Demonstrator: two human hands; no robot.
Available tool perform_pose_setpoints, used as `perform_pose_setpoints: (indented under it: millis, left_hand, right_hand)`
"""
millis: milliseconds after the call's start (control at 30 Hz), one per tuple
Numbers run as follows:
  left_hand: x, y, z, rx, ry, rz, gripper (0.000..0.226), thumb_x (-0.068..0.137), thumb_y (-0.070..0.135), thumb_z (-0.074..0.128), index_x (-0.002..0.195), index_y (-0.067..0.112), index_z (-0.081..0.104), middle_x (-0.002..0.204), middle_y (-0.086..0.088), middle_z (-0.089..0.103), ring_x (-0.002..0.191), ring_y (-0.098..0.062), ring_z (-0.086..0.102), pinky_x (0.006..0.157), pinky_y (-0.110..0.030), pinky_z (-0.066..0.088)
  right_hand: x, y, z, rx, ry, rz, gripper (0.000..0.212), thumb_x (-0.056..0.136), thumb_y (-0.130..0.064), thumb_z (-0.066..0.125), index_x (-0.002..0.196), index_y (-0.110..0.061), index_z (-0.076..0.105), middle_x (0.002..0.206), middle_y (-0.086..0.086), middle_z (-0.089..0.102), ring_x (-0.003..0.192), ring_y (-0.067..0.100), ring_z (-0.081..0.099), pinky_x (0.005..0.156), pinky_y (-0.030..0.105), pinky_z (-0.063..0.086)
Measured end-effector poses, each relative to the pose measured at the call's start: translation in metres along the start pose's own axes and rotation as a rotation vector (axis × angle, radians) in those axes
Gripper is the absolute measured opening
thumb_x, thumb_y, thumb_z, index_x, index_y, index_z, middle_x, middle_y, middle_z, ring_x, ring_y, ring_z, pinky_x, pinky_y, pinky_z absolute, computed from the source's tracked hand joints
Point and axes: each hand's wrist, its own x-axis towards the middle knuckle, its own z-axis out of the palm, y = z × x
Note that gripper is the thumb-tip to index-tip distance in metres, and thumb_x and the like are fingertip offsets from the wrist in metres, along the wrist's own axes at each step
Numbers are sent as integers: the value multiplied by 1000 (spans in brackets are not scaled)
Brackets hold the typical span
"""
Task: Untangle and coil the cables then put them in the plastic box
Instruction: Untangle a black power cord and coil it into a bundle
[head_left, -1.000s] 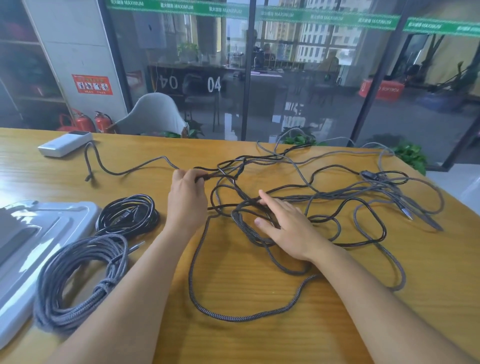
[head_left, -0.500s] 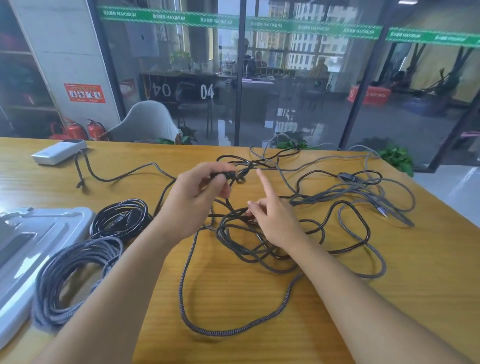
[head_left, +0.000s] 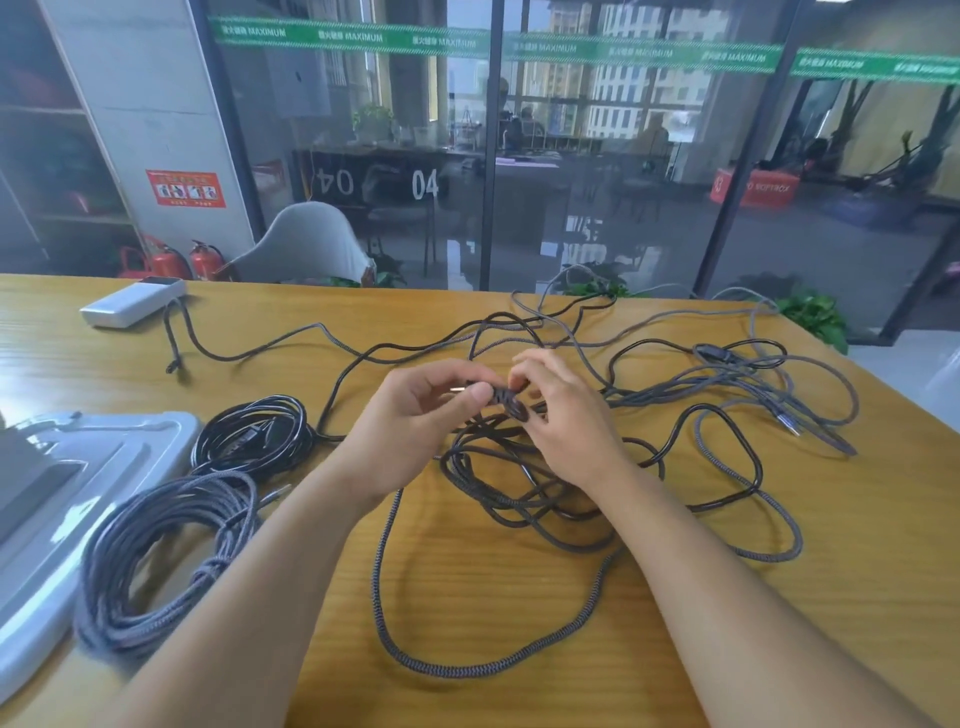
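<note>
Braided grey cable (head_left: 395, 587) ran off the tangle (head_left: 675, 415) on the table (head_left: 467, 623) up to both hands. The left hand (head_left: 415, 415) pinched its plug end; the right hand (head_left: 561, 415) pinched the strand just beside it, probably to work one end free. Two coils (head_left: 156, 561) lay near the box (head_left: 78, 467), awaiting stowage.

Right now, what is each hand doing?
Left hand: pinching the braided cable.
Right hand: fingers curled round the same cable.
</note>
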Motion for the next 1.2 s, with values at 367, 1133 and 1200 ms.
perform_pose_setpoints:
  millis: [367,1133,1200]
  left_hand:
    - [7,-48,4,351,119,-148,70,100,45,62,158,23,30,131,11,62,124,-7,56,102,-25,44]
    - [17,-70,-3,754,86,-152,44,92,26,76,134,31,61,120,7,60,119,-16,55,97,-33,47]
    - [17,-72,-4,771,121,-146,44,91,25,77,133,29,62,119,7,61,117,-17,55,95,-34,49]
  right_hand:
    - [-2,1,-15,361,-18,278,25,109,-42,48,92,-31,64,77,-13,64,59,3,51,63,27,44]
    - [-2,-34,-91,1401,299,128,23,109,-23,42,99,-11,60,90,2,60,65,13,47,85,35,56]
    - [-3,-45,-86,1414,198,109,23,108,-23,42,99,-10,60,89,2,61,64,12,50,82,34,58]
